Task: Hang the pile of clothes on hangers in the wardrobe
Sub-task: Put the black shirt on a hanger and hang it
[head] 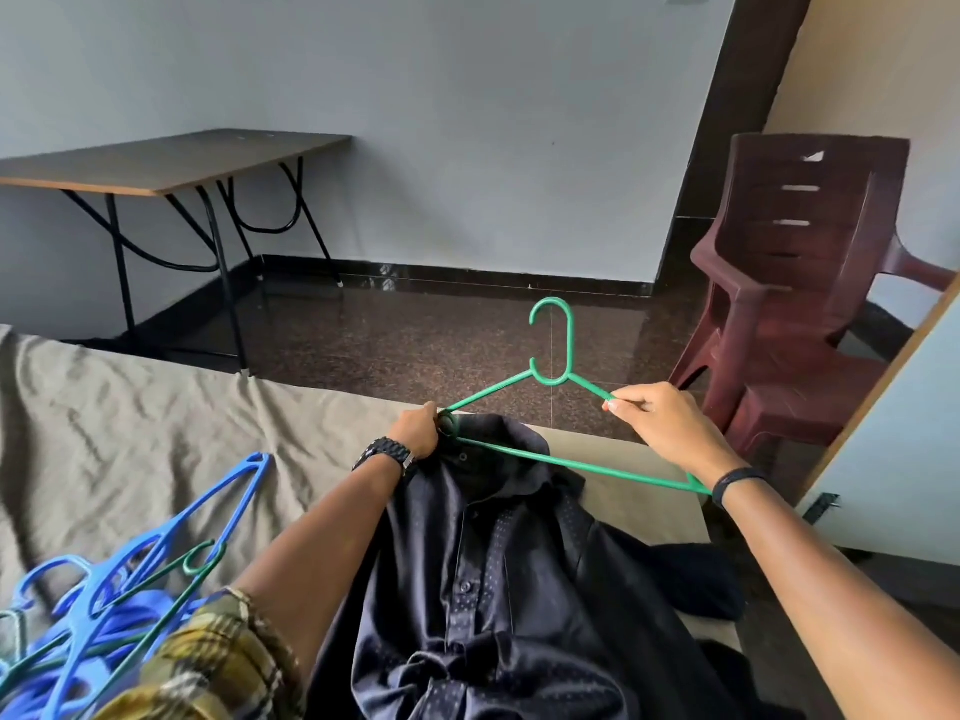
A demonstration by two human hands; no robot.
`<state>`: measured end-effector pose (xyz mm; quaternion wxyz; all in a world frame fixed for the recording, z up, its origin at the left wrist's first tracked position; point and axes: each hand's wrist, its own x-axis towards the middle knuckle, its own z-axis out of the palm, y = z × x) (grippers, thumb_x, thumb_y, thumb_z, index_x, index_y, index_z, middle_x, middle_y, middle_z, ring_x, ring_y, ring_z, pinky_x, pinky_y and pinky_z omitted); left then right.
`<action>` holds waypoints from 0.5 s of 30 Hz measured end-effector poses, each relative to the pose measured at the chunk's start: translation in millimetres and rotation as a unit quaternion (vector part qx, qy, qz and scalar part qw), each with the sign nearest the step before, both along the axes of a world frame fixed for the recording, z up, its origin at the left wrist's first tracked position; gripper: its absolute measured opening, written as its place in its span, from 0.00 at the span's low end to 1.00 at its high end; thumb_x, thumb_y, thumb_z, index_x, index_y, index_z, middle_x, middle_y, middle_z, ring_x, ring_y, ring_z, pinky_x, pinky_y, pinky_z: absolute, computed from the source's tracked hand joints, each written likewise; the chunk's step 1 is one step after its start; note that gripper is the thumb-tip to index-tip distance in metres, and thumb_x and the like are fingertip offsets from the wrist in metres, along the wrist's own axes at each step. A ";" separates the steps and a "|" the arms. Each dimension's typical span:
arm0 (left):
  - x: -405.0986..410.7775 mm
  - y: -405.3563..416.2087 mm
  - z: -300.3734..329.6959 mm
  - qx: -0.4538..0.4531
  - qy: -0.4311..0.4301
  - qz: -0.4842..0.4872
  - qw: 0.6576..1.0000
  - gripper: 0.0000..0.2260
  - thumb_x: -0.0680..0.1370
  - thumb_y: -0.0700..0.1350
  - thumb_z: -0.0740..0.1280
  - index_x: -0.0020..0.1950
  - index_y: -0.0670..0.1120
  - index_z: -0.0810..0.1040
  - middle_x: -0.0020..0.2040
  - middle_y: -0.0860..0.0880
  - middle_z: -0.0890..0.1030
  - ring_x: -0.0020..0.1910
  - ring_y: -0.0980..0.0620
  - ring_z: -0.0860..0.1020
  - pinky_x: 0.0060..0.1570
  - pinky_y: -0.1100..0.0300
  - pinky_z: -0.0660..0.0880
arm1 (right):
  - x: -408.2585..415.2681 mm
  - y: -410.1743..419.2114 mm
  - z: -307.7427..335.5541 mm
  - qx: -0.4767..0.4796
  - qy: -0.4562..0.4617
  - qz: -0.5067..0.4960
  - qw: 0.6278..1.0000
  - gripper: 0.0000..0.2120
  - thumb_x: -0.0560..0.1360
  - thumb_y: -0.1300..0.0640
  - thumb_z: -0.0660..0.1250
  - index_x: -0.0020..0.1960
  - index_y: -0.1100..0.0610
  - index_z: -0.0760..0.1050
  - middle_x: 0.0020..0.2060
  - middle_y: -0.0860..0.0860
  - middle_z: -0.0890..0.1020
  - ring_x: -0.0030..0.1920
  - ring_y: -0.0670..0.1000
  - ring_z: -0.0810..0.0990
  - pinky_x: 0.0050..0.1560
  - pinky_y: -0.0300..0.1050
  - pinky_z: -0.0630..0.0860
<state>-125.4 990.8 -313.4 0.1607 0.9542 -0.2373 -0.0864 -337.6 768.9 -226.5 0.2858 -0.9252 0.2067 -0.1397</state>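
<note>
Holding green hanger (551, 350) up over bed (130, 433), hook pointing up and away. Left hand (415, 433) curling round hanger's left corner, also bunching collar of dark shirt (498, 563) at same spot. Right hand (660, 418) pinching hanger's right shoulder arm btwn thumb and fingertips, palm down. Hanger's bottom bar running across shirt collar twd right wrist, right end passing under wrist. Shirt lying front-up on bed, buttoned placket running down middle, collar at far end nr bed edge. Watch (387, 456) sitting on left wrist, dark band (737, 483) on right wrist. Pile of blue and green hangers (119, 584) lying on bed to left of shirt, w/ yellow plaid cloth (208, 662) beside them at bottom. Standing further back: counter (171, 161) by wall on left, maroon plastic chair (795, 283) on right.
</note>
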 end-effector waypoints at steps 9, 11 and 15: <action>4.4 26.2 16.2 -0.183 -0.044 -0.018 0.982 0.08 0.77 0.32 0.56 0.55 0.37 0.69 0.47 0.39 0.78 0.46 0.40 0.75 0.42 0.56 0.64 | 9.2 -7.3 9.0 0.012 0.030 0.037 0.999 0.09 0.78 0.49 0.63 0.50 0.45 0.82 0.47 0.50 0.84 0.50 0.53 0.80 0.55 0.56 0.76; 1.0 28.4 28.1 -0.213 -0.049 -0.036 0.975 0.08 0.79 0.34 0.56 0.56 0.39 0.71 0.46 0.44 0.77 0.45 0.44 0.73 0.43 0.58 0.64 | 13.3 -2.6 8.0 0.017 0.025 0.047 0.998 0.09 0.78 0.48 0.63 0.49 0.43 0.82 0.46 0.50 0.84 0.48 0.53 0.81 0.54 0.56 0.77; -4.1 27.9 46.7 -0.232 -0.047 -0.105 0.966 0.07 0.78 0.34 0.58 0.55 0.41 0.71 0.46 0.47 0.77 0.45 0.46 0.74 0.44 0.59 0.65 | 25.9 12.1 10.9 0.037 0.008 0.074 0.996 0.09 0.78 0.48 0.62 0.48 0.44 0.82 0.40 0.46 0.84 0.44 0.50 0.81 0.49 0.52 0.75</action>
